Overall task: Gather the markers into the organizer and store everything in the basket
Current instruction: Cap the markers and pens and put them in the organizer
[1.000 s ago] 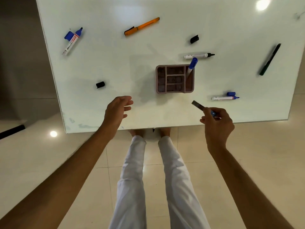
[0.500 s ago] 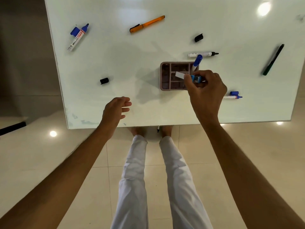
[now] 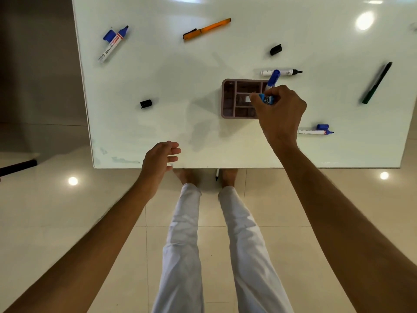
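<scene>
A mauve organizer [image 3: 228,99] with several compartments sits mid-table. A blue-capped marker [image 3: 273,78] stands in its far right corner. My right hand [image 3: 279,111] is over the organizer's right side, shut on a small blue and white marker [image 3: 266,99] held across a middle compartment. My left hand [image 3: 161,160] hovers open at the table's near edge. Loose on the table lie a blue marker with its cap beside it [image 3: 112,45], an orange pen [image 3: 206,28], a white black-tipped marker [image 3: 286,72], a dark green pen [image 3: 376,83] and a blue-tipped marker [image 3: 314,132].
The white glossy table [image 3: 158,86] ends at a near edge by my feet. Two black caps [image 3: 146,103] [image 3: 275,49] and a blue cap [image 3: 322,126] lie loose. A pen [image 3: 217,174] lies on the tiled floor between my feet. No basket is in view.
My right hand carried the small marker from the table's near edge up and over the organizer, then lowered it slightly. The left hand stayed near the table edge.
</scene>
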The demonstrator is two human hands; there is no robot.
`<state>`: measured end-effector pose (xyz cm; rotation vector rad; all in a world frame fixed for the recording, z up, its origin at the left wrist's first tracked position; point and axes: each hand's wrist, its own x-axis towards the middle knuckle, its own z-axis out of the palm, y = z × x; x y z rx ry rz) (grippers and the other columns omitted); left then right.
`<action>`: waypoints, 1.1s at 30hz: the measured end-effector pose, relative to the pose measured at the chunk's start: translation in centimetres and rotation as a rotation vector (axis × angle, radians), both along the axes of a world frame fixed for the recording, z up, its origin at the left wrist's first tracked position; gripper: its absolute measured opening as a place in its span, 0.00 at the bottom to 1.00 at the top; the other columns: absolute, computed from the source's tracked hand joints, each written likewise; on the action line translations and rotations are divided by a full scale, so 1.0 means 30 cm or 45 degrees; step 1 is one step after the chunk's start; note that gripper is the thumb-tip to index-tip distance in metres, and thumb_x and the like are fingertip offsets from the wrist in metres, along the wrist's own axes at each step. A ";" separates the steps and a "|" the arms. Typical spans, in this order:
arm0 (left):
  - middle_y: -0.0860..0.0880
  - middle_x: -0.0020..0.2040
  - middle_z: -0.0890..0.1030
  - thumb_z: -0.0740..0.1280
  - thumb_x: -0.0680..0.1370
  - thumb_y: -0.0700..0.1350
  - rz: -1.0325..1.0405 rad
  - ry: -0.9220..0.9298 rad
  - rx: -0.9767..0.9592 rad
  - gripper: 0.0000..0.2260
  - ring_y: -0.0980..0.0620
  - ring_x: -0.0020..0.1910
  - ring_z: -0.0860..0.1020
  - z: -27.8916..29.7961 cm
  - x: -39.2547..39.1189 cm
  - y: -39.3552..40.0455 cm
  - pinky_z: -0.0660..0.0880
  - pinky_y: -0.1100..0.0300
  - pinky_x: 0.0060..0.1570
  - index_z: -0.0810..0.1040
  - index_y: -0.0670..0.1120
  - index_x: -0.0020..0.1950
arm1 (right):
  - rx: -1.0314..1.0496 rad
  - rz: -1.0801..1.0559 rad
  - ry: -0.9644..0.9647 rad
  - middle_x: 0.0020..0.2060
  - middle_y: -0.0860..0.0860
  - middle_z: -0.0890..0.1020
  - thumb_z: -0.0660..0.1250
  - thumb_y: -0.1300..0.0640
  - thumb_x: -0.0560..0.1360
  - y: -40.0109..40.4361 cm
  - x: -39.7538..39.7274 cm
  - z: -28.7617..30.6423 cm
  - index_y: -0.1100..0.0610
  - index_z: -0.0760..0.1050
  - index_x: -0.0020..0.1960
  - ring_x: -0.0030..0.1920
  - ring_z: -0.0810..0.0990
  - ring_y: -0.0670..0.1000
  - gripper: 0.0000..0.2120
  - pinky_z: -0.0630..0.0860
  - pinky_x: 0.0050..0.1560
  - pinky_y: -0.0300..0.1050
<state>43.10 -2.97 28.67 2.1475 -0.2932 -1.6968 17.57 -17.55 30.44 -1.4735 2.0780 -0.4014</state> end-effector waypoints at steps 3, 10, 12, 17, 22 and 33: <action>0.51 0.56 0.87 0.59 0.85 0.53 0.023 -0.008 -0.006 0.15 0.50 0.55 0.83 0.014 -0.010 0.014 0.76 0.52 0.57 0.83 0.48 0.61 | 0.059 0.031 0.001 0.46 0.51 0.86 0.74 0.43 0.76 0.003 -0.012 -0.007 0.59 0.83 0.56 0.43 0.80 0.46 0.19 0.65 0.41 0.19; 0.50 0.58 0.86 0.58 0.85 0.52 0.138 -0.054 -0.050 0.16 0.49 0.57 0.83 0.044 -0.013 0.022 0.77 0.53 0.56 0.81 0.47 0.64 | 0.099 0.047 -0.087 0.49 0.52 0.85 0.73 0.46 0.78 0.001 -0.043 0.010 0.59 0.79 0.64 0.45 0.77 0.45 0.21 0.57 0.45 0.13; 0.49 0.58 0.86 0.57 0.86 0.52 0.163 -0.074 -0.062 0.17 0.49 0.57 0.83 0.051 -0.010 0.030 0.76 0.51 0.60 0.81 0.47 0.64 | 0.106 0.049 -0.116 0.50 0.50 0.84 0.73 0.47 0.78 0.005 -0.054 0.014 0.59 0.78 0.66 0.48 0.78 0.45 0.22 0.56 0.46 0.12; 0.50 0.58 0.86 0.56 0.86 0.53 0.241 -0.100 -0.105 0.15 0.49 0.57 0.82 0.077 -0.015 0.066 0.75 0.48 0.63 0.81 0.50 0.62 | 0.043 0.029 -0.127 0.49 0.47 0.85 0.74 0.45 0.77 0.023 -0.081 0.019 0.58 0.80 0.61 0.46 0.78 0.43 0.21 0.57 0.47 0.13; 0.51 0.57 0.86 0.56 0.86 0.52 0.356 -0.122 -0.116 0.15 0.49 0.56 0.82 0.119 -0.041 0.150 0.74 0.47 0.65 0.81 0.50 0.60 | 0.103 0.104 -0.189 0.49 0.52 0.88 0.74 0.50 0.77 0.011 -0.099 0.000 0.59 0.83 0.58 0.50 0.86 0.51 0.15 0.81 0.59 0.42; 0.48 0.57 0.84 0.56 0.87 0.52 0.309 -0.110 -0.124 0.14 0.47 0.58 0.81 0.105 -0.086 0.361 0.74 0.46 0.65 0.80 0.49 0.60 | 0.161 0.131 -0.231 0.48 0.55 0.88 0.66 0.63 0.76 0.200 -0.192 -0.002 0.59 0.83 0.58 0.47 0.87 0.53 0.12 0.83 0.56 0.43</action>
